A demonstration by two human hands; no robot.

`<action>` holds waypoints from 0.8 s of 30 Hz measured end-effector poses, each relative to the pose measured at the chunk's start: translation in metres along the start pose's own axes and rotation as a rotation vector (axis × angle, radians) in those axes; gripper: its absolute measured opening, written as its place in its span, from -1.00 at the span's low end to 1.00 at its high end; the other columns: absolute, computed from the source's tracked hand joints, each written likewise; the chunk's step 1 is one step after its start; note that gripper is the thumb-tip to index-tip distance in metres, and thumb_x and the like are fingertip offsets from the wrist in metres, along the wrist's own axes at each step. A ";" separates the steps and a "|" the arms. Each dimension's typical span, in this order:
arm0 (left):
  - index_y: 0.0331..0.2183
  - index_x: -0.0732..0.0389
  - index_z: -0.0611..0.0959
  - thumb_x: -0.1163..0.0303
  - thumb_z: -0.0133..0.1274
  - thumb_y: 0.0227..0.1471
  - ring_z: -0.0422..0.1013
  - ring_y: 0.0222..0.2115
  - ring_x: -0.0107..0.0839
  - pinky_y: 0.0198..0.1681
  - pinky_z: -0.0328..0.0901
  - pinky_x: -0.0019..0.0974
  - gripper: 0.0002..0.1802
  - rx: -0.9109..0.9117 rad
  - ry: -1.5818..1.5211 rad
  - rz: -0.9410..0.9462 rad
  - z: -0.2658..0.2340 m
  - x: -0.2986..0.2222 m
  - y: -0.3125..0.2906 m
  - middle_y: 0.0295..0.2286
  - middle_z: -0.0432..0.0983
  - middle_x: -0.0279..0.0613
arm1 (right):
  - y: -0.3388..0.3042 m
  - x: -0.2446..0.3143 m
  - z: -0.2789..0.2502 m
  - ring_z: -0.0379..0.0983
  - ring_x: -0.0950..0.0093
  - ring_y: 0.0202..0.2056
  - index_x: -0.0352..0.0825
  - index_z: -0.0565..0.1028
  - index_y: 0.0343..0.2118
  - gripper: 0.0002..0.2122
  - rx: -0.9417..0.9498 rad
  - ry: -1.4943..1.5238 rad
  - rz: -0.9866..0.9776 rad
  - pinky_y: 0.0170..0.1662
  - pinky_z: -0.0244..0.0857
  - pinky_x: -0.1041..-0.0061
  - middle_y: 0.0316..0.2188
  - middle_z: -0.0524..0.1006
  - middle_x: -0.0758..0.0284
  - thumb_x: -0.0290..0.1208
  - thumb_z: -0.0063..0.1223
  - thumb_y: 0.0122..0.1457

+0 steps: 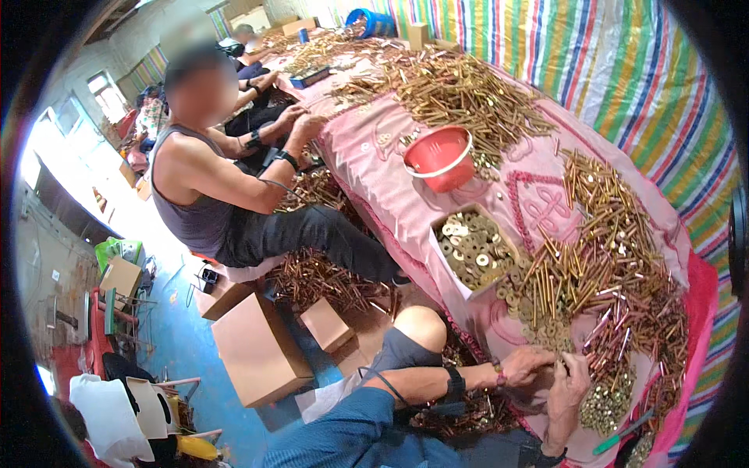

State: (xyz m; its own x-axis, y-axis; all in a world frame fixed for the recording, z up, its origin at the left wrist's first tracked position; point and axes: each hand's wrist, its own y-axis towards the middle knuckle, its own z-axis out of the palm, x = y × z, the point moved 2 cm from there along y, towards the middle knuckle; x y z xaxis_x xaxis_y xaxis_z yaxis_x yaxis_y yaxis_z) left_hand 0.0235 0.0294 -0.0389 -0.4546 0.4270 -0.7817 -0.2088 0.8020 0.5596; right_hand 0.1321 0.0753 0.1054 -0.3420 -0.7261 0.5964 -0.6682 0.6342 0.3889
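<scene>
Pink cloth [409, 222] bears loose washers [546, 334] and nuts [605, 405], presumably for quick reach, at twelve and four o'clock from the left hand [527, 365] and right hand [569, 384], which meet closely, whether clamped on anything I cannot tell.

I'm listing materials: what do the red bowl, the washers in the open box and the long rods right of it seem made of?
Red bowl: probably plastic, smooth and slightly glossy, evenly coloured with a paler rim.
Washers: likely metal; mostly dull grey-brown, some bright and silvery.
Long rods: apparently metal, judging by shiny brassy highlights; whether solid or plated, I can't tell.
</scene>
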 end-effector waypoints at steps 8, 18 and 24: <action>0.04 0.21 0.46 0.53 0.06 -0.26 0.43 -0.20 0.12 -0.16 0.34 0.01 -0.32 0.058 0.027 -0.053 0.010 0.006 -0.005 -0.28 0.48 0.06 | -0.018 -0.047 0.010 0.41 0.32 -0.42 -0.45 0.51 -0.40 -0.85 -0.080 0.086 0.092 -0.30 0.32 0.35 -0.49 0.46 0.22 -0.61 0.28 -0.02; -0.05 0.21 0.47 0.54 0.02 -0.24 0.41 -0.22 0.17 -0.18 0.31 0.04 -0.44 0.062 -0.009 -0.089 0.002 0.002 0.001 -0.30 0.49 0.10 | -0.007 -0.014 0.006 0.36 0.18 -0.50 -0.42 0.42 -0.45 -0.87 -0.141 -0.068 -0.153 -0.42 0.25 0.27 -0.53 0.37 0.16 -0.54 0.16 0.07; -0.08 0.23 0.46 0.53 0.06 -0.24 0.40 -0.23 0.20 -0.19 0.31 0.05 -0.46 0.042 -0.001 -0.107 0.000 0.000 0.002 -0.33 0.47 0.12 | -0.008 -0.005 0.007 0.37 0.10 -0.48 -0.41 0.42 -0.45 -0.87 -0.169 -0.120 -0.141 -0.41 0.25 0.23 -0.52 0.38 0.12 -0.51 0.15 0.09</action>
State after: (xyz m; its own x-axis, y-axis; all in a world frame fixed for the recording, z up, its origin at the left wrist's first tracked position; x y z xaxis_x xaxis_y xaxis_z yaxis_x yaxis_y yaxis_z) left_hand 0.0233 0.0314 -0.0383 -0.4305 0.3382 -0.8368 -0.2193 0.8602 0.4604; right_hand 0.1344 0.0722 0.0940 -0.3360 -0.8306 0.4440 -0.5982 0.5524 0.5806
